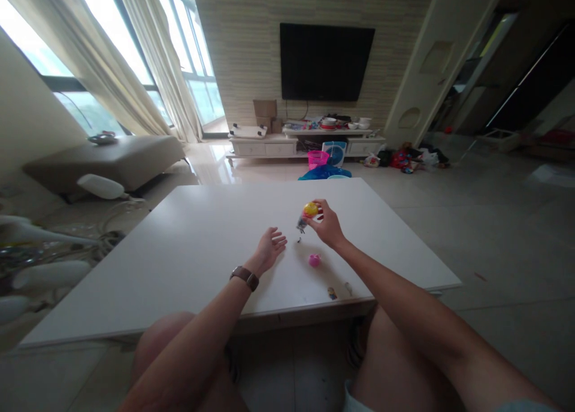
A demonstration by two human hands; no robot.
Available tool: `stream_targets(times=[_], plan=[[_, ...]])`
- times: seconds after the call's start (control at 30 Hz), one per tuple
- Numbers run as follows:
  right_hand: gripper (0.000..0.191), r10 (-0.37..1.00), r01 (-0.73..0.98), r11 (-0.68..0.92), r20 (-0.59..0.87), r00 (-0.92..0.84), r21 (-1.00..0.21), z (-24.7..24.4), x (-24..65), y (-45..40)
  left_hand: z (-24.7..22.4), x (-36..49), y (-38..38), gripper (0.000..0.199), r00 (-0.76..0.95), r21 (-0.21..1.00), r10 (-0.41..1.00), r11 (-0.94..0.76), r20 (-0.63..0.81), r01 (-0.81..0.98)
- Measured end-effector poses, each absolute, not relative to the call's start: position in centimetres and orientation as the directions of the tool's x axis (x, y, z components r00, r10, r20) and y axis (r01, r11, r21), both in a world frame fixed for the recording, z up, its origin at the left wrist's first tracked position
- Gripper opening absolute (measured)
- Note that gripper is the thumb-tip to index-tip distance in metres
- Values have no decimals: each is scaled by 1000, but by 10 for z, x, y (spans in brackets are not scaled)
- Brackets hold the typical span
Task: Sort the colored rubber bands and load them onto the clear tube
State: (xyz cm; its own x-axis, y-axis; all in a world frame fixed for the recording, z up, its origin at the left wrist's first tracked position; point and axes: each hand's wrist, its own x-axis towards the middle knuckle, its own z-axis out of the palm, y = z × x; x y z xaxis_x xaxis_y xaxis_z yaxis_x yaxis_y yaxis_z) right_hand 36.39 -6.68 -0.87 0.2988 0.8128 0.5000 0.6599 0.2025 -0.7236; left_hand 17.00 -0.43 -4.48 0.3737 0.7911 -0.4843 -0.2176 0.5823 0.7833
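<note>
My right hand (329,225) is closed around a small clear container with a round yellow top (310,209), held tilted above the white table (215,220). Small dark bits (299,240) show just below its lower end; whether they are falling or lying on the table I cannot tell. To the left, my left hand (271,247) is held palm up with fingers stretched out and nothing in it. A small round pink object (314,260) rests on the table between my forearms. Nearer the front edge lie a little yellow and blue figure (332,293) and a pale clear piece (348,288).
Beyond the table's far edge are a blue plastic bag (326,172) and a pink basket (317,158). A low white cabinet (256,148) stands under the television (327,61). White lamp-like parts (101,186) stand to the left, and a bench (112,160) is near the window.
</note>
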Motion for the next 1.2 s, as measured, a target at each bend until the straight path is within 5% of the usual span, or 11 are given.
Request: stream_targets(times=[1.2], plan=[[43, 738, 693, 270, 606, 296, -668, -5, 364, -67, -42, 176, -19, 24, 438, 792, 784, 568, -440, -221]])
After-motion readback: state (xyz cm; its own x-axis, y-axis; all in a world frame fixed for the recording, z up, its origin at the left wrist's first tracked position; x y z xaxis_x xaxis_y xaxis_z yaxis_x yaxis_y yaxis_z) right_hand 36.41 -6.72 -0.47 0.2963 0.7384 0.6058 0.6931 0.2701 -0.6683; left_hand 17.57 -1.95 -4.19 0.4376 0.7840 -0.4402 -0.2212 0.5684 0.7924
